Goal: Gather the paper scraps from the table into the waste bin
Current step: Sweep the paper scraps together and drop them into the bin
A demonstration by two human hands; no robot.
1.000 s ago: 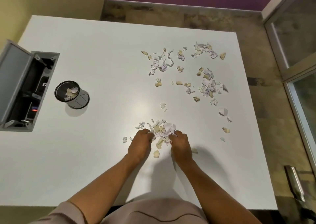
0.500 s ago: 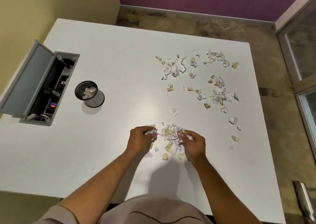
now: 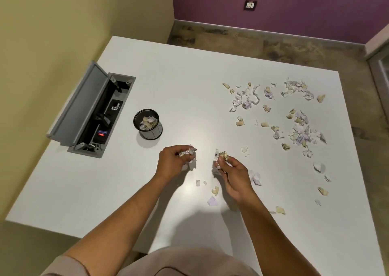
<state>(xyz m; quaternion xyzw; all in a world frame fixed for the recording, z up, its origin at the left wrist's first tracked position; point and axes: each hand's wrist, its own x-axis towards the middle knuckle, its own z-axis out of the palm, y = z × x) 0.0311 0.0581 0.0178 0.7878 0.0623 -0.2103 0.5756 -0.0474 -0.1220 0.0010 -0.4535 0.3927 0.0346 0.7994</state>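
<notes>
My left hand (image 3: 172, 162) grips a bunch of paper scraps (image 3: 188, 152) above the white table (image 3: 189, 82). My right hand (image 3: 233, 174) holds another bunch of scraps (image 3: 222, 155) a little to the right. The small black mesh waste bin (image 3: 148, 124) stands to the upper left of my left hand, with scraps inside. A few loose scraps (image 3: 212, 201) lie on the table below my hands. Many more scraps (image 3: 301, 128) are scattered over the right half of the table.
An open grey cable box (image 3: 92, 111) with its lid raised is set into the table at the left, beside the yellow wall. The table's right edge drops to the floor. A purple wall with a socket (image 3: 250, 5) is at the back.
Both hands have closed round scraps from the near pile and lifted them off the table, moving apart. The view has shifted, so the bin appears nearer the middle.
</notes>
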